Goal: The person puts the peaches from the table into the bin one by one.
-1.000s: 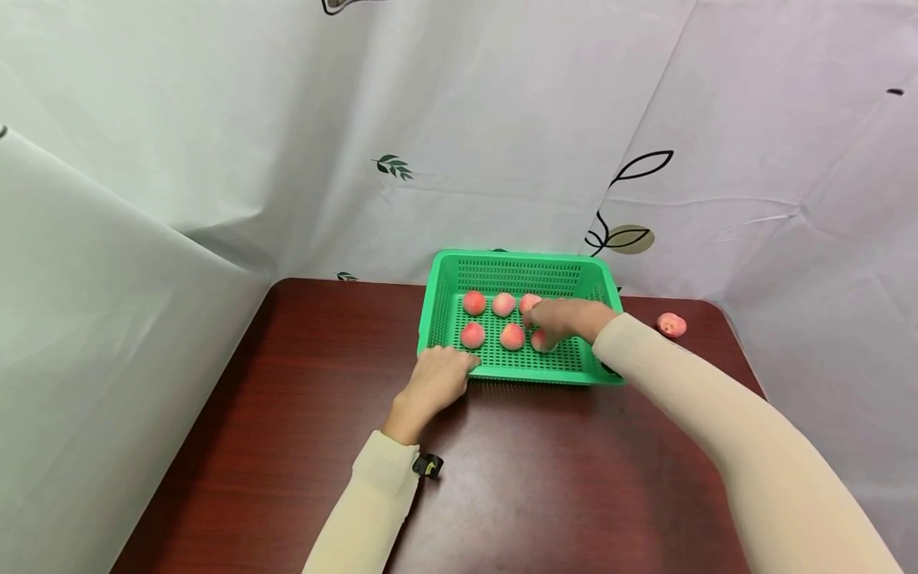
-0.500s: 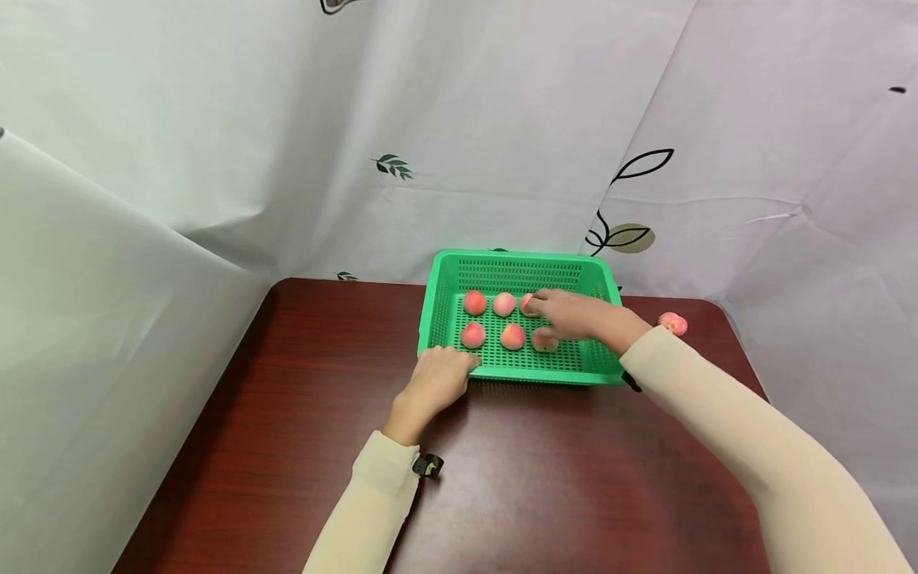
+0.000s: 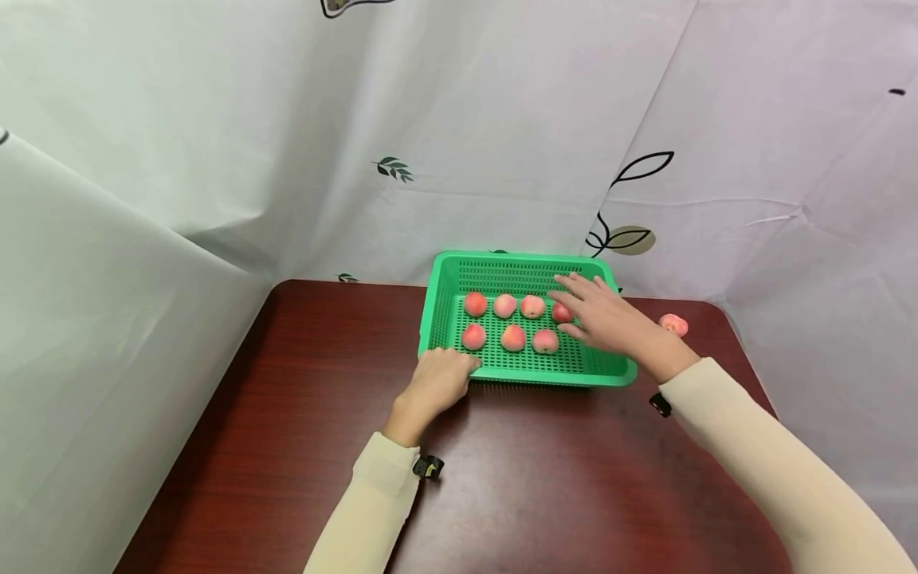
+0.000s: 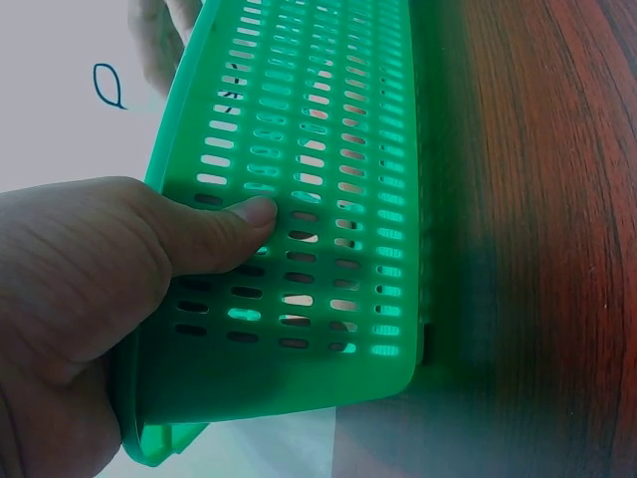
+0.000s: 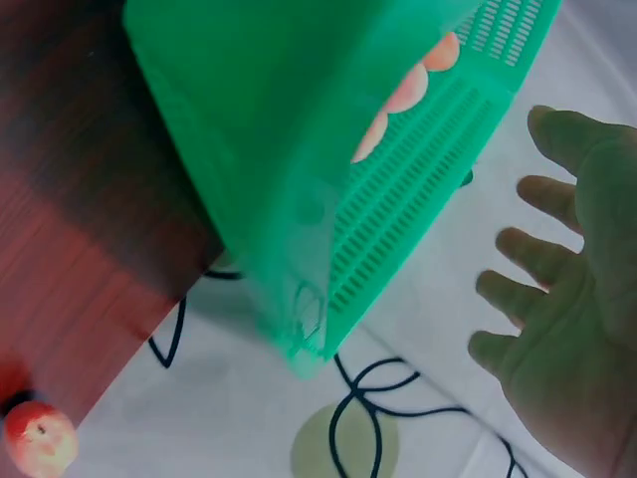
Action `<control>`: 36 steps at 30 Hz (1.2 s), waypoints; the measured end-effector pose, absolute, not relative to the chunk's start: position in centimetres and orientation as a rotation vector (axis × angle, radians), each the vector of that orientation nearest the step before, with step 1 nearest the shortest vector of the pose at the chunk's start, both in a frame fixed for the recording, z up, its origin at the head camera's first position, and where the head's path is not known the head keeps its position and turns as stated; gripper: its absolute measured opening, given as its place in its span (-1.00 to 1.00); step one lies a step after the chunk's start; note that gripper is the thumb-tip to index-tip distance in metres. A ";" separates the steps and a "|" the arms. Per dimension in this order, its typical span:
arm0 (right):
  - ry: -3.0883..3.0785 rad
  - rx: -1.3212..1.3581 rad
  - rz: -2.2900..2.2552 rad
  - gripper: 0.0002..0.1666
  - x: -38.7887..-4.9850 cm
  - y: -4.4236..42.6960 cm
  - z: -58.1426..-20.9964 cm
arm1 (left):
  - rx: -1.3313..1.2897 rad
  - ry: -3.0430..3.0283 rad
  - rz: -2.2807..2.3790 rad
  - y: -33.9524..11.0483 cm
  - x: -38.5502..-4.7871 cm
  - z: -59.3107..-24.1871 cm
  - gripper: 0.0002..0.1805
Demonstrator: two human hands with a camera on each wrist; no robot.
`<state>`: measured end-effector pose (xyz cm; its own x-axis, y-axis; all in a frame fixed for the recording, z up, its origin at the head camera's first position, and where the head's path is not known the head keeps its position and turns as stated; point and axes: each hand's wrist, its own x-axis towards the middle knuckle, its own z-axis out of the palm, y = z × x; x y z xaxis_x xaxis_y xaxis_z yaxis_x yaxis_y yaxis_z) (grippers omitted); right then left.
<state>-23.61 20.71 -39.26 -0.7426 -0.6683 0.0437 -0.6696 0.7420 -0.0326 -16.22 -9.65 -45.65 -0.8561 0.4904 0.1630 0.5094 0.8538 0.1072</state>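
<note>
A green plastic basket (image 3: 617, 380) with slotted walls sits at the back of the table. Inside it, several pinkish-red peaches (image 3: 512, 337) lie in two rows on the bottom. My left hand (image 3: 439, 379) grips the basket's front rim near its left corner; in the left wrist view the thumb (image 4: 224, 234) presses the outer wall, and the other fingers are hidden behind the rim. My right hand (image 3: 606, 319) is over the basket's right side, fingers spread and holding nothing. Below its fingertips is a darker red peach (image 3: 562, 312), partly covered by them.
On the table right of the basket lies pink-red fruit (image 3: 673, 324), possibly more than one piece, near the back right corner. The dark red wooden table (image 3: 301, 414) extends towards me. Pale cloth (image 3: 502, 143) with leaf prints hangs behind and at both sides.
My right hand has drawn back to the right from the peaches and its fingers have spread, uncovering the right-hand ones. The left hand and the basket have stayed in place.
</note>
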 end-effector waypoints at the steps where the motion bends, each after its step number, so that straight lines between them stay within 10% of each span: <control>1: -2.908 1.090 0.057 -0.29 -23.4 21.0 -39.2 | -0.786 -2.893 -0.220 -9.6 -16.2 -45.6 -0.60; 36: -3.081 0.347 0.390 0.04 -22.3 36.5 -44.5 | -0.801 -2.887 -0.211 -9.7 -16.2 -45.7 -0.61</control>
<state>-22.33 36.47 -44.50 -0.9752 -0.2167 0.0443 -0.2209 0.9442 -0.2444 -16.21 -9.70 -45.74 -0.8490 0.5004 0.1696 0.5198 0.8487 0.0976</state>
